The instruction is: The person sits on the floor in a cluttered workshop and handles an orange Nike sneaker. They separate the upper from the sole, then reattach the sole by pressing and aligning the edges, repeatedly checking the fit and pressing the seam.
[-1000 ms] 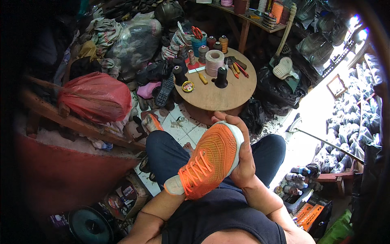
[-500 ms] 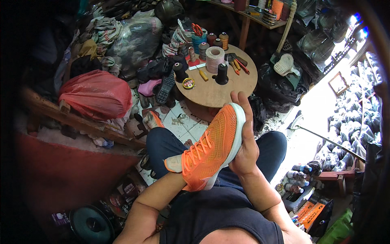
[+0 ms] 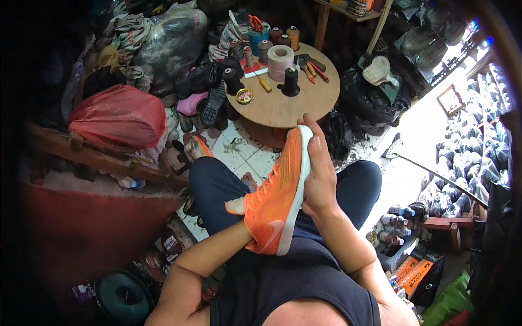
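Note:
An orange running sneaker (image 3: 277, 187) with orange laces and a white sole is held up over my lap, its toe pointing away from me. My left wrist (image 3: 242, 232) goes into its opening; the left hand itself is hidden inside the shoe. Along the sole on the right lies my right hand (image 3: 321, 182), its fingers stretched out toward the toe and its palm against the sole. The shoe's pale tongue (image 3: 235, 205) sticks out on the left. Another orange shoe (image 3: 200, 146) is partly visible on the floor beyond my left knee.
A round wooden table (image 3: 261, 106) ahead carries thread spools, a yellow-handled awl (image 3: 265, 84), pliers (image 3: 310, 70) and a yellow tape roll (image 3: 244, 96). Left are a red plastic bag (image 3: 119, 117) and a wooden beam (image 3: 103, 155). A long-handled brush (image 3: 392, 148) and bottles (image 3: 394, 228) lie right.
The sneaker has rolled, so its side and heel face up more and its laces turn left. My right hand has shifted slightly left along the sole. The whole view has shifted a little.

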A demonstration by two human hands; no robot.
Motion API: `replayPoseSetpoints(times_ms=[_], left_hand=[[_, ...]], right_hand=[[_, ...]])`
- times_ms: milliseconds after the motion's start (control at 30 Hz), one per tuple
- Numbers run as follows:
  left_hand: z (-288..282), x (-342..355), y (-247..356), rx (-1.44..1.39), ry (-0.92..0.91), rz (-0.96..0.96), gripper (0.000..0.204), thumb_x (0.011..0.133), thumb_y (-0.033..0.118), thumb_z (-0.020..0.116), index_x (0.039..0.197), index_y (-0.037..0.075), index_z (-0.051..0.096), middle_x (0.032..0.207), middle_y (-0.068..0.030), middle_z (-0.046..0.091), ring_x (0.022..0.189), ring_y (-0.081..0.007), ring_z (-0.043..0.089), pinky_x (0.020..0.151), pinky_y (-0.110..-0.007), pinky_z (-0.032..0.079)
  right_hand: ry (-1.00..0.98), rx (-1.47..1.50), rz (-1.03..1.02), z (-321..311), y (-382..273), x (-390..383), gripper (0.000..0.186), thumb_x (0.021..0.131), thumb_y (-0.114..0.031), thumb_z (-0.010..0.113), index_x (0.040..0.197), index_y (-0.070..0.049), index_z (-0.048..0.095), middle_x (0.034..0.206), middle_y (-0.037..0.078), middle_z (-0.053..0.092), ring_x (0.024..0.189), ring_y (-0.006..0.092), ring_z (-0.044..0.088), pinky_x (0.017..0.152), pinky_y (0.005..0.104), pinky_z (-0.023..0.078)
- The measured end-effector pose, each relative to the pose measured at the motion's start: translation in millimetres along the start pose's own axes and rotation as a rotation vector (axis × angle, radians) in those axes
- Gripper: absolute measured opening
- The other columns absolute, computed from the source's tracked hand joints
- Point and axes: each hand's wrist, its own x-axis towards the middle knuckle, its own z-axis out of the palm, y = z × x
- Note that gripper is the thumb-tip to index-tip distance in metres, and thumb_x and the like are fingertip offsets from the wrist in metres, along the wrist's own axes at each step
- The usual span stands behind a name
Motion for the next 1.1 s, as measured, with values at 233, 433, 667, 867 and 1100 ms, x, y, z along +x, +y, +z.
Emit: replayPoseSetpoints(times_ms=[233,433,667,867,1100], left_hand=[[-28.6,-37.8,-22.8,0.171,-0.108,0.013,0.055,0.114,0.020,0.049,0.165,0.006,0.035,0.159,-0.0115,0.048,0.144,-0.0236,0.050,0.118,-0.037,0.046],[-29.7,-43.7,-24.2,-0.023,-0.098,0.007,0.058,0.112,0.013,0.053,0.166,0.006,0.033,0.160,-0.0104,0.047,0.143,-0.0219,0.050,0.117,-0.036,0.047],[-9.9,-40.0,-4.4,-0.018,0.006,0.105,0.071,0.111,0.020,0.058,0.171,0.009,0.023,0.168,-0.0098,0.038,0.150,-0.0215,0.044,0.121,-0.038,0.043],[6.6,-39.1,8.0,-0.375,0.002,0.077,0.076,0.112,0.028,0.056,0.174,0.012,0.015,0.175,-0.0085,0.029,0.157,-0.0226,0.035,0.126,-0.039,0.035],[13.7,-36.7,15.1,-0.004,0.018,0.051,0.072,0.114,0.032,0.050,0.175,0.015,0.014,0.175,-0.0070,0.028,0.157,-0.0223,0.035,0.126,-0.039,0.036]], right_hand=[[-0.002,0.147,0.248,-4.2,13.9,0.5,0.062,0.118,-0.045,0.039,0.170,-0.013,0.031,0.152,0.010,0.053,0.131,0.0223,0.058,0.111,0.0390,0.051],[-0.004,0.178,0.239,-5.4,17.0,0.8,0.062,0.118,-0.046,0.038,0.170,-0.013,0.031,0.156,0.009,0.051,0.135,0.0215,0.055,0.114,0.0383,0.049],[-0.031,0.052,0.129,-7.0,21.3,5.1,0.061,0.119,-0.046,0.035,0.169,-0.012,0.033,0.155,0.012,0.053,0.139,0.0214,0.055,0.118,0.0373,0.044],[-0.068,-0.014,0.047,-12.4,25.1,6.1,0.062,0.119,-0.046,0.033,0.169,-0.010,0.033,0.154,0.012,0.054,0.141,0.0208,0.053,0.120,0.0360,0.041],[-0.058,-0.421,-0.170,-18.9,24.9,10.3,0.063,0.120,-0.045,0.029,0.167,-0.003,0.034,0.159,0.014,0.050,0.143,0.0211,0.050,0.122,0.0342,0.036]])
